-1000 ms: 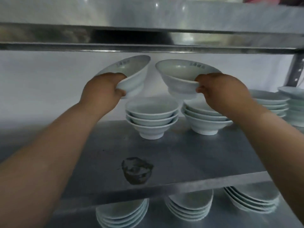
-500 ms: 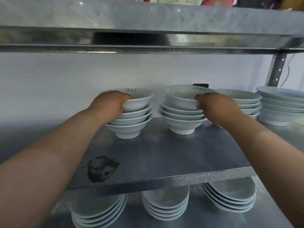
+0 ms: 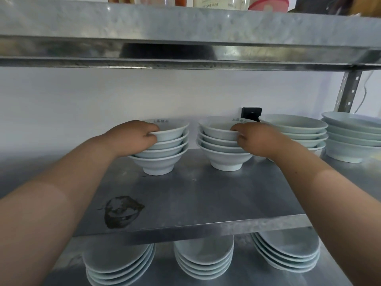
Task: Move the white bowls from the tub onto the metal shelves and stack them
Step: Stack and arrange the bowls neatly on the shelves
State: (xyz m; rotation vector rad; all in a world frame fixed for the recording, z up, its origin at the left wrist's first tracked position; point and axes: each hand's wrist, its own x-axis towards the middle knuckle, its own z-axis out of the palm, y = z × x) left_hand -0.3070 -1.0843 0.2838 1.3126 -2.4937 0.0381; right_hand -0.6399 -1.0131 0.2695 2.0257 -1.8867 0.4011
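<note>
The light is soft and even, rather dim, with a cool bluish tone; no lamp is in view. The white wall (image 3: 82, 104) is the brightest area. The front edge of the upper shelf (image 3: 185, 27) has a dull shine, with a dark reflection in its lower strip. The middle shelf (image 3: 206, 199) shows a pale sheen, and the plates (image 3: 204, 256) under it lie in its shadow. The white bowls (image 3: 171, 139) cast only faint shadows. The wide lens bends the shelf edges (most at the corners). The forearms (image 3: 51, 213) look slightly soft.
</note>
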